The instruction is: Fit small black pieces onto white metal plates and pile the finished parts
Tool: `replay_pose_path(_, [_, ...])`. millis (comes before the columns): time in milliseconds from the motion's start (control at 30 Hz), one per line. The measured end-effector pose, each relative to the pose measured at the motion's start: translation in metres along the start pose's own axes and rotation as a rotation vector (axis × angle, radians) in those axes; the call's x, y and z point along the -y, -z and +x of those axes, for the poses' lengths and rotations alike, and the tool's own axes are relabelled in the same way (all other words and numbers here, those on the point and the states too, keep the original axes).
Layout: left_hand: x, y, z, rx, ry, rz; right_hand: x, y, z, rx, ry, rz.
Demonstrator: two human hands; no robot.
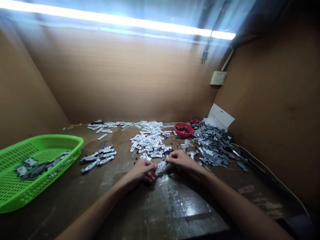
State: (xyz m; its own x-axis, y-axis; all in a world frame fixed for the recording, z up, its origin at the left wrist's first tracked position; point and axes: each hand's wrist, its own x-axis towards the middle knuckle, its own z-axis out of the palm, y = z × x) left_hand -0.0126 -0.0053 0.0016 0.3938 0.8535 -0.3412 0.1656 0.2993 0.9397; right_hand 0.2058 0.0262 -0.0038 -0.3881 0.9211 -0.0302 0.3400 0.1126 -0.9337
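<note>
On the worn wooden tabletop [175,206], a heap of flat white parts [150,141] lies just beyond both hands. A small white strip [162,164] sits between the curled left hand [142,170] and right hand [180,160]; neither grip's hold on it can be told. It looks light and stiff, best taken by its edges.

Green plastic basket [47,139] cut off at left edge, forearms [95,210] cut off at lower edge, contents of red bowl [190,128] too small to identify

White metal plate [162,164] between left hand [143,170] and right hand [180,160]
</note>
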Motion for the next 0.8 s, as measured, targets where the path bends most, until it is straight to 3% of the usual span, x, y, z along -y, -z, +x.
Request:
replay_pose_path(133, [-0.003, -0.001, -0.002, 0.003, 0.002, -0.043, -0.005, -0.005, -0.001, -0.02, -0.07, 0.11])
replay_pose_path(267, [-0.003, -0.001, -0.001, -0.017, 0.027, -0.057, -0.005, -0.001, -0.001, -0.044, -0.028, 0.05])
replay_pose_path(333, [-0.003, -0.001, 0.0, -0.028, 0.04, -0.051, -0.004, 0.013, 0.001, -0.107, 0.015, -0.077])
replay_pose_path(467, [-0.003, -0.001, 0.0, -0.027, 0.048, -0.044, -0.007, 0.054, 0.006, -0.416, 0.092, -0.55])
replay_pose_path(533, [-0.004, -0.001, 0.0, -0.024, 0.049, -0.035, -0.012, 0.069, 0.008, -0.48, 0.09, -0.706])
replay_pose_path(633, [-0.004, -0.001, -0.001, -0.02, 0.049, -0.023, -0.018, 0.073, 0.009, -0.435, 0.097, -0.756])
replay_pose_path(800, [-0.002, 0.0, 0.0, -0.013, 0.041, -0.013, -0.022, 0.062, 0.011, -0.321, 0.142, -0.851])
